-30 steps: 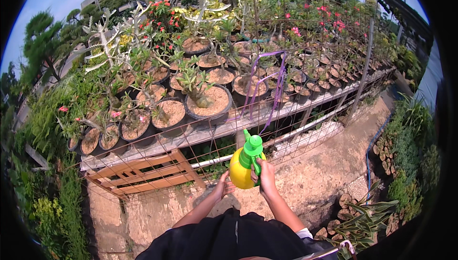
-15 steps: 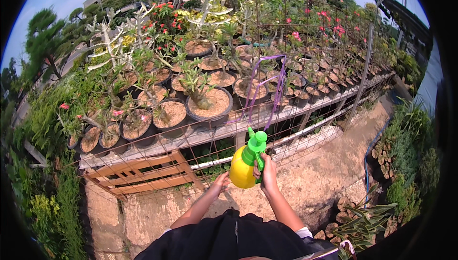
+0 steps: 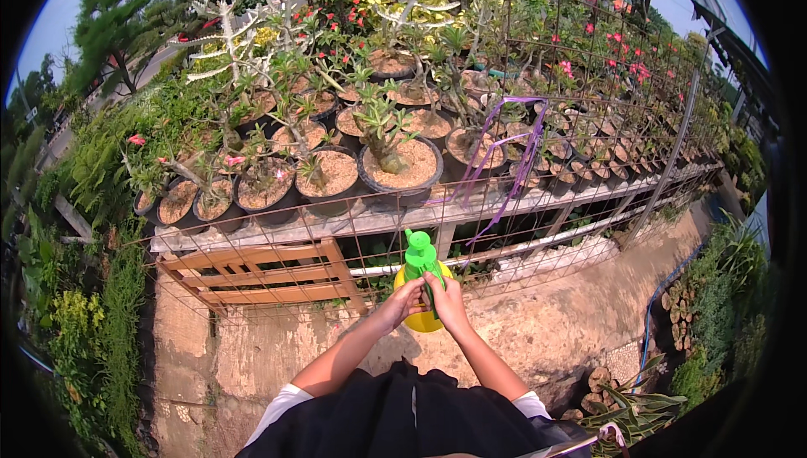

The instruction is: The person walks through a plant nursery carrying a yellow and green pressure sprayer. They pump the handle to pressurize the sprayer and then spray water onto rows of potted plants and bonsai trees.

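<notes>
Hands: left hand and right hand both closed around a yellow spray bottle, held at centre frame just above the person's dark-clad torso.
Grip: left fingers curled at the bottle's 9 o'clock side, near the neck; right fingers wrapped at 3 o'clock, over the trigger of the green pump head.
Bottle: upright, nozzle toward 12 o'clock, facing the wire mesh fence; no mist visible.
Progress: judged to be at the start of spraying; bottle raised and aimed, soil in the pots looks pale and dry, nothing visibly wetted.
Left to do: apparently the whole row of plants.
Containers: dark round pots on a raised table at 12 o'clock; nearest large pot holds sandy soil and a thick-stemmed green plant.
Further pots: smaller pot at 11 o'clock, similar soil and leafy stems.
Surroundings: purple ribbon hanging on the fence at 1 o'clock; wooden pallet at 9 o'clock.
</notes>
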Motion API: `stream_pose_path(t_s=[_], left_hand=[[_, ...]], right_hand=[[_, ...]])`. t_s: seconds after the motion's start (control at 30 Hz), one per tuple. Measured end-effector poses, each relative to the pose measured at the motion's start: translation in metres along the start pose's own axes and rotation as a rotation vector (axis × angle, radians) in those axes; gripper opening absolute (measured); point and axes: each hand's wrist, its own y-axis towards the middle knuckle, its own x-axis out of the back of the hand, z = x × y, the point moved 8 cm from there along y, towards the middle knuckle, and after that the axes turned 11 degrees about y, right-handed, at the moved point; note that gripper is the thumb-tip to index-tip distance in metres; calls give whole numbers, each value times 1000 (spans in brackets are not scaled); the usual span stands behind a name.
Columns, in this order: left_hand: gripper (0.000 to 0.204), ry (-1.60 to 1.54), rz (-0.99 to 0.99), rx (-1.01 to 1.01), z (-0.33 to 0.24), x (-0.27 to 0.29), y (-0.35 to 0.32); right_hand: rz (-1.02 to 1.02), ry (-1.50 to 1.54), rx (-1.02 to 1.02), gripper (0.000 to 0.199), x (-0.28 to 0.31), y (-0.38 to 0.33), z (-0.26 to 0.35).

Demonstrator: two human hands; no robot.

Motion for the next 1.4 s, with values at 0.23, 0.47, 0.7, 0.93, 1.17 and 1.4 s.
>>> stream_pose_path(t_s=[0.23,0.47,0.7,0.93,1.17,1.4], left_hand=[[40,11,-123,55,-11,24,-11],[47,129,-131,-26,-27,40,-10],[43,225,-420,-25,-52,109,4],[42,301,-506,-349,-146,149,26],[34,170,-522,-564,-191,173,64],[30,212,-563,-574,-207,182,73]], right_hand=[[175,-445,28,30,-18,-10,-14],[399,-616,137,48,-51,-18,-5],[582,-475,-59,41,-48,-3,-27],[504,-436,-153,35,-36,33,-40],[573,-448,78,25,-111,115,20],[254,-474,758,20,-181,192,137]])
